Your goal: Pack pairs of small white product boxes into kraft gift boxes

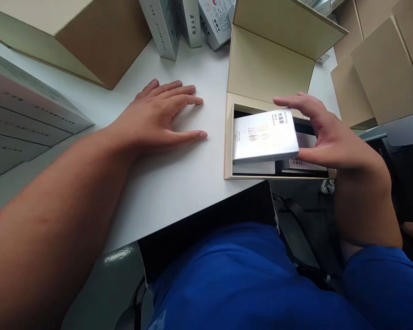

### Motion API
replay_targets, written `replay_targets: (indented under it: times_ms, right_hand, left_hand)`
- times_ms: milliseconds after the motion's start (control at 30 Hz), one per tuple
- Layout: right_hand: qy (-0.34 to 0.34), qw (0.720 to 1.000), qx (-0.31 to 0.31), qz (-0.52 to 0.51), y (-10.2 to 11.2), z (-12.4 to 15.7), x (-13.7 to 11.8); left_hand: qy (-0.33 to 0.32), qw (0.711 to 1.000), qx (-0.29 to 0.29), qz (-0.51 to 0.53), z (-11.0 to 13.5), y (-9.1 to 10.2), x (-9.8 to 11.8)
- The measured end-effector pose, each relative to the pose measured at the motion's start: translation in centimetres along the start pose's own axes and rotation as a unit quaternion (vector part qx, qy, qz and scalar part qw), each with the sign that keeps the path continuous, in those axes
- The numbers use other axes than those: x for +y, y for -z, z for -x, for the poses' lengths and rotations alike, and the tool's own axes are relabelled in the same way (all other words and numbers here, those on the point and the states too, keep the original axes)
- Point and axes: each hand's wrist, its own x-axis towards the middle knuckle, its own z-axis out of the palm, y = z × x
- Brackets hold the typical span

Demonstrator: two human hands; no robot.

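My right hand [330,133] grips a small white tea box [265,137] by its right end, thumb on the near side and fingers at the far side. The tea box is tilted over an open beige gift box [229,137], its left end low in the tray. Beneath it, partly covered, other small boxes [304,164] lie in the black-lined compartments. The gift box's lid [271,59] stands raised behind. My left hand [158,114] rests flat on the white table [179,178], fingers spread, holding nothing.
A large beige box [103,46] stands at the back left, with stacked pale boxes [27,123] along the left edge. Several white printed boxes [191,23] stand at the back. More beige boxes [385,68] fill the right. The table's front edge runs close to my body.
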Motion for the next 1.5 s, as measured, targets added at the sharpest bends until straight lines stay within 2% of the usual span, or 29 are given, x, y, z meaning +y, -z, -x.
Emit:
replay_targets:
  times_ms: [67, 167, 267, 367, 433, 600, 733, 967, 1133, 1300, 1500]
  right_hand:
    - [0.011, 0.999, 0.037, -0.005, -0.2, -0.1, -0.3]
    - [0.02, 0.995, 0.091, 0.043, -0.4, -0.5, -1.3]
    - [0.078, 0.984, 0.152, 0.055, -0.7, -0.9, -2.0]
    - [0.09, 0.979, 0.178, 0.037, -0.7, -0.9, -2.2]
    - [0.065, 0.987, 0.144, 0.03, -0.4, -0.6, -2.0]
    - [0.075, 0.996, -0.048, 0.027, 1.0, 0.6, -1.0]
    - [0.046, 0.993, -0.1, 0.043, 1.2, 1.0, -0.2]
    - [0.069, 0.985, -0.132, 0.087, -0.1, 0.3, 0.9]
    - [0.038, 0.981, -0.151, 0.113, -0.6, -0.9, -0.2]
    - [-0.003, 0.985, -0.127, 0.118, -1.0, -1.9, -1.3]
    - [-0.012, 0.991, -0.089, 0.096, -1.6, -2.1, -1.2]
  left_hand:
    - [0.003, 1.0, 0.001, 0.003, 0.0, 0.0, 0.1]
    - [0.008, 1.0, 0.0, 0.004, 0.0, 0.1, 0.3]
    - [0.014, 1.0, 0.0, 0.0, 0.0, 0.1, 0.6]
    - [0.017, 1.0, -0.004, -0.004, 0.1, 0.2, 0.8]
    - [0.017, 1.0, -0.007, -0.005, 0.1, 0.3, 0.8]
    - [0.017, 1.0, -0.01, -0.008, 0.1, 0.2, 0.6]
    - [0.013, 1.0, -0.006, -0.005, 0.1, 0.1, 0.5]
    - [0.016, 1.0, -0.006, -0.004, 0.1, 0.1, 0.6]
    - [0.022, 1.0, -0.008, -0.005, 0.0, 0.1, 0.7]
    - [0.022, 1.0, -0.01, -0.007, -0.2, -0.1, 0.4]
    - [0.022, 1.0, -0.01, -0.008, -0.1, 0.2, 0.6]
